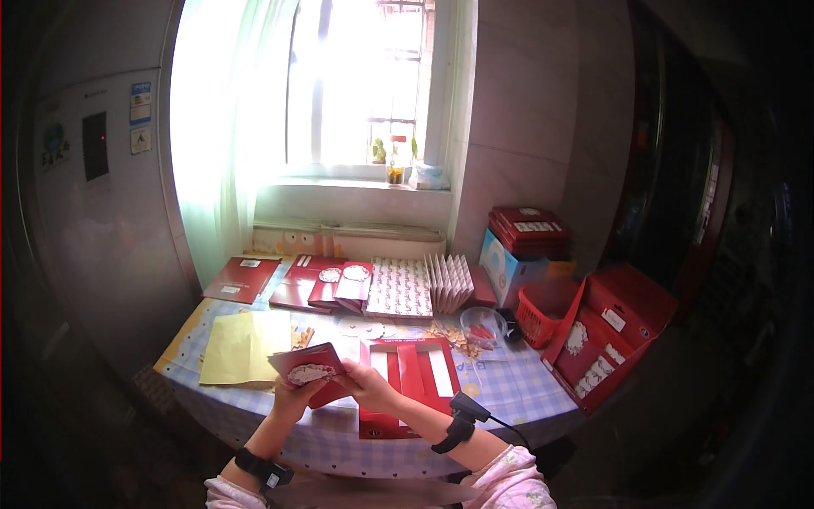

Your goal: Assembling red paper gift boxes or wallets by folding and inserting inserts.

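Red packet (pixel 315 358), white ornate patch on face: one, held above checked tablecloth (pixel 526 386). Left hand (pixel 295 402): fingers gripping packet's lower edge. Right hand (pixel 370 388): fingers gripping packet's right side. Flat red box (pixel 413 371): just right of packet. Yellow sheet (pixel 239 349): left, on tablecloth. Red basket (pixel 541 314): far right.
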The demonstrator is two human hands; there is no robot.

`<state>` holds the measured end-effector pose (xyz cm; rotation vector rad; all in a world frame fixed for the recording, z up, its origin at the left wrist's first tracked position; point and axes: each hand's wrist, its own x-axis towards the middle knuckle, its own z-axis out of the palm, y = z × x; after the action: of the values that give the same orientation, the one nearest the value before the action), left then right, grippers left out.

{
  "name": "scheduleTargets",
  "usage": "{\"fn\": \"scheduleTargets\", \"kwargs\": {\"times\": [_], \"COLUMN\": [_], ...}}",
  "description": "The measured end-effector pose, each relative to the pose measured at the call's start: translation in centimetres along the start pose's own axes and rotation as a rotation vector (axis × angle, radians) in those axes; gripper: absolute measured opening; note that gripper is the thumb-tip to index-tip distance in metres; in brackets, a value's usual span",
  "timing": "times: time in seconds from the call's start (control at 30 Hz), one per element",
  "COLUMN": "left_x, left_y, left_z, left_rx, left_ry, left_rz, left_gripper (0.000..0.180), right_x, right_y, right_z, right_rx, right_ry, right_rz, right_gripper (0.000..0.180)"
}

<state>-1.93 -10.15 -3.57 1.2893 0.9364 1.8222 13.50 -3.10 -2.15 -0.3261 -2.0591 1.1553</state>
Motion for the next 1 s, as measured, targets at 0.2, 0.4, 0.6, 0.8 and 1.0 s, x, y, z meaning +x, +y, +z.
{"fn": "scheduleTargets", "kwargs": {"times": [0.2,0.4,0.6,0.8,1.0], "left_x": [-0.3,-2.2,-4.5,-4.8,-5.1], "left_y": [2.5,6.1,3.3,2.8,2.7], "left_z": [-4.4,-5.7,-6.3,-6.3,-7.2], "left_rx": [0.241,0.761,0.616,0.732,0.699], "left_ry": [-0.036,-0.283,-0.214,-0.156,-0.137], "left_rz": [0.258,0.305,-0.08,0.049,0.006], "left_gripper": [0.04,0.045,0.029,0.02,0.025], "right_x": [0.6,1.6,2.3,3.4,3.4], "right_y": [-4.2,-4.8,-2.9,-3.3,-2.6], "right_z": [-0.7,0.2,2.0,-1.8,-2.5], "right_rx": [-0.73,-1.077,-1.015,-1.029,-0.948], "right_ry": [0.009,-0.234,-0.365,-0.502,-0.509], "right_rz": [-0.236,-0.285,-0.385,-0.154,-0.117], "right_gripper": [0.024,0.033,0.034,0.025,0.026]}}
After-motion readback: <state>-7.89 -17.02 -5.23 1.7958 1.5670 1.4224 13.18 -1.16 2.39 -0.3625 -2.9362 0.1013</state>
